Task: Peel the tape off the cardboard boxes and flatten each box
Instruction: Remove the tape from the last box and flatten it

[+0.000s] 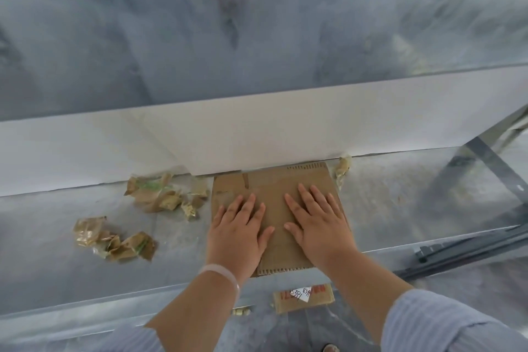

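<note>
A brown cardboard box (274, 183) lies flattened on the glass table top (400, 208), its far edge against a white board. My left hand (237, 230) presses flat on its left half with fingers spread. My right hand (320, 223) presses flat on its right half, fingers straight too. Crumpled tape pieces (163, 194) lie left of the box, and another tape clump (114, 237) lies further left and nearer me. A small tape scrap (343, 166) sits at the box's far right corner.
A white board (257, 134) stands along the back of the table. Below the glass near edge, a cardboard piece with a white label (303, 296) lies on the floor. Dark metal frame bars (485, 160) run at the right.
</note>
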